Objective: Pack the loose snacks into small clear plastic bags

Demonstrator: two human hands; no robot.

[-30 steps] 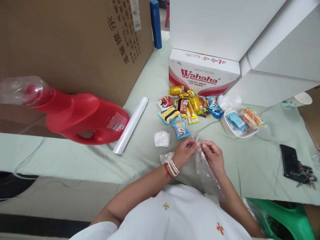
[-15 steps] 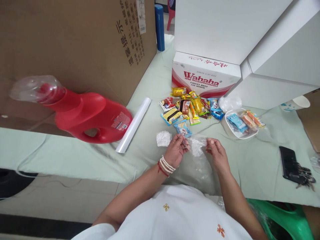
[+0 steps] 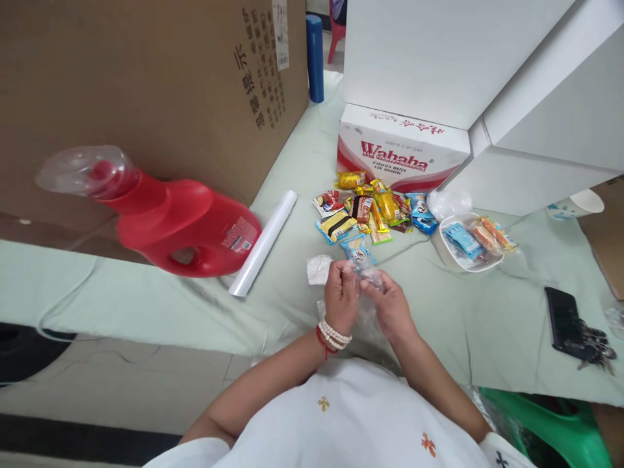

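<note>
My left hand (image 3: 342,296), with a beaded bracelet at its wrist, is closed on a clear plastic bag (image 3: 366,311). Close beside it, my right hand (image 3: 390,304) pinches the same bag, which is gathered between the two hands and hangs partly below them. A folded piece of clear plastic (image 3: 318,269) lies just left of my left hand. Beyond my fingers sits a blue snack packet (image 3: 356,247), at the near edge of a pile of wrapped snacks (image 3: 363,208). To the right stands a white plastic tub (image 3: 451,253) holding several packets.
A red jug (image 3: 195,227) and a white roll (image 3: 263,244) are on the left, before a large brown carton (image 3: 146,78). A Wahaha box (image 3: 400,149) stands behind the snacks. At the right lie a phone (image 3: 563,318) and keys (image 3: 598,348); a paper cup (image 3: 575,205) is farther back.
My right hand has moved left, close to my left hand. The plastic bag, spread between the hands before, is now bunched together. The view has shifted slightly.
</note>
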